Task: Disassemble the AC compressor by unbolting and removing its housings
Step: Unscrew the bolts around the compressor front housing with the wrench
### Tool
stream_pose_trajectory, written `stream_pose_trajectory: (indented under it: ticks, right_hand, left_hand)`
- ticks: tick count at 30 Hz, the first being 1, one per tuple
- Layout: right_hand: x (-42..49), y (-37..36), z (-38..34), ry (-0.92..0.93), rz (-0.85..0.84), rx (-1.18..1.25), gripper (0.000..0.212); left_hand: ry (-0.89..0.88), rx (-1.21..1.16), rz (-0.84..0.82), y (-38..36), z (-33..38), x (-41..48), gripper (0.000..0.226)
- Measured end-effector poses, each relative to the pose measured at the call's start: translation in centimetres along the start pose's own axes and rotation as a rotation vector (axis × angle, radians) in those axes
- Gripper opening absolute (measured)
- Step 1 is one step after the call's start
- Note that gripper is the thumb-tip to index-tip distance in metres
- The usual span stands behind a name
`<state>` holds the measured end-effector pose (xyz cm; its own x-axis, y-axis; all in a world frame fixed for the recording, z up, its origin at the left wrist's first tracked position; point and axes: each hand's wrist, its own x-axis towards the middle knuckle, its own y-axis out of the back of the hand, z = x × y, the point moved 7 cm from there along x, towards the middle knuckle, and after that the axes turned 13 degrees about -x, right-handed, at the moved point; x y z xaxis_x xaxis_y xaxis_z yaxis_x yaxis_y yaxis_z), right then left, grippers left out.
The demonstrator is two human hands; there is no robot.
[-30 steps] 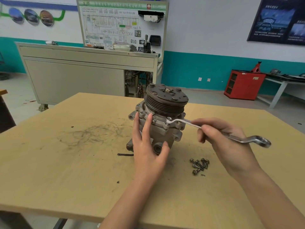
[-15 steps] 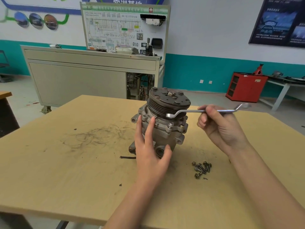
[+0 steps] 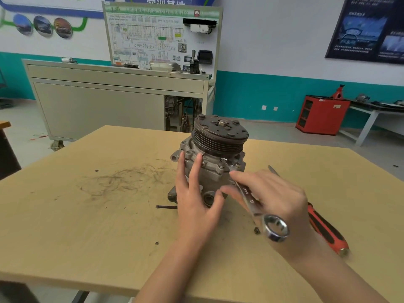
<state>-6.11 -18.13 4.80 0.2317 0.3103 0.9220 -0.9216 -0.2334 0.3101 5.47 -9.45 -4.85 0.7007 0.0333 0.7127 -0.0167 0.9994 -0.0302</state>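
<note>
Left hand (image 3: 196, 206) flat on compressor (image 3: 220, 136), fingers straight. Right hand (image 3: 277, 200) pinches wrench (image 3: 246, 193); far end seemingly on a bolt (image 3: 223, 159).

Wooden table (image 3: 87, 237) carries compressor (image 3: 218, 138) upright, red-black screwdriver (image 3: 325, 228) at right, loose bolt (image 3: 256, 231), scribble marks (image 3: 126, 180).

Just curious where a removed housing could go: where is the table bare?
Bare: the table left of the compressor, out to its edge, merely scuffed. Crowded: right of the compressor, with the right hand, wrench and screwdriver.
</note>
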Motion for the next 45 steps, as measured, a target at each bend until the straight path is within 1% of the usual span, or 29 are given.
stream_pose_trajectory:
  ticks: [1,2,4,6,8,9,10,12,14,16,18,20,22,25,27,28,31,34,38,40,41,43,45]
  right_hand:
    - [-0.4,-0.1,0.5,-0.064,-0.005,0.061,0.024]
    - [-0.9,-0.3,1.6,-0.176,-0.016,0.177,0.021]
    - [-2.3,-1.3,4.9,-0.503,-0.06,0.509,0.013]
    - [-3.5,-3.4,8.1,-0.819,-0.103,0.803,0.013]
    - [-4.0,-6.5,11.0,-1.086,-0.17,0.957,0.023]
    - [-3.9,-7.9,12.0,-1.173,-0.23,0.983,0.026]
    - [-3.5,-9.1,12.6,-1.213,-0.301,0.999,0.026]
    - [-2.5,-10.4,13.0,-1.168,-0.409,1.034,0.026]
    - [-1.6,-9.6,13.1,-1.044,-0.455,1.028,0.027]
    - [-1.2,-7.5,12.9,-0.927,-0.481,0.914,0.029]
    - [-0.8,-5.3,12.4,-0.831,-0.429,0.782,0.026]
    - [0.1,-2.8,11.2,-0.74,-0.295,0.713,0.017]
    - [0.8,-0.7,9.6,-0.629,-0.227,0.654,0.013]
    - [1.4,0.7,7.2,-0.446,-0.238,0.472,0.016]
    - [1.5,0.8,5.6,-0.298,-0.249,0.321,0.019]
    - [1.5,0.7,4.9,-0.238,-0.258,0.282,0.022]
    - [1.4,0.3,3.6,-0.129,-0.264,0.286,0.025]
    - [0.9,-0.2,2.2,-0.058,-0.203,0.236,0.03]
    - [-0.6,-0.7,1.6,-0.137,-0.065,0.237,0.026]
    - [-2.0,-1.3,2.8,-0.277,-0.019,0.372,0.019]
    - [-2.7,-1.8,3.8,-0.402,-0.006,0.516,0.018]
    - [-4.4,-3.6,6.0,-0.724,0.042,0.948,0.024]
    - [-5.2,-6.1,7.4,-1.041,0.078,1.346,0.023]
  left_hand:
    - [0.003,0.007,-0.002,0.1,-0.1,0.0,0.072]
    - [0.003,0.016,-0.005,0.1,-0.1,0.0,0.073]
    - [0.0,0.034,-0.014,0.0,-0.1,-0.1,0.075]
    - [0.007,0.037,-0.016,0.0,-0.1,0.0,0.076]
    - [0.014,0.039,-0.017,0.0,-0.2,0.0,0.078]
    - [0.016,0.041,-0.019,0.0,-0.2,0.0,0.079]
    - [0.015,0.046,-0.023,0.0,-0.2,-0.1,0.079]
    - [0.006,0.067,-0.031,0.1,-0.2,0.0,0.08]
    - [0.001,0.085,-0.039,0.1,-0.1,0.0,0.08]
    - [0.013,0.076,-0.045,0.0,-0.2,-0.1,0.08]
    - [0.012,0.06,-0.047,0.0,-0.2,-0.1,0.081]
    - [0.004,0.059,-0.043,0.1,-0.2,-0.1,0.079]
    - [0.003,0.056,-0.039,0.1,-0.1,-0.1,0.077]
    - [0.002,0.043,-0.033,0.0,-0.2,-0.1,0.075]
    - [-0.001,0.04,-0.03,0.1,-0.3,-0.1,0.075]
    - [0.001,0.039,-0.028,0.1,-0.4,-0.1,0.075]
    - [0.002,0.036,-0.027,0.1,-0.5,-0.1,0.075]
    - [-0.005,0.031,-0.022,0.1,-0.4,-0.1,0.074]
    - [0.004,0.021,-0.022,0.0,-0.3,-0.1,0.073]
    - [0.01,0.027,-0.033,0.0,-0.3,-0.1,0.074]
    - [0.012,0.029,-0.037,0.0,-0.3,-0.1,0.075]
    - [0.02,0.03,-0.04,0.0,-0.3,-0.1,0.076]
    - [0.023,0.031,-0.037,-0.1,-0.3,-0.1,0.078]
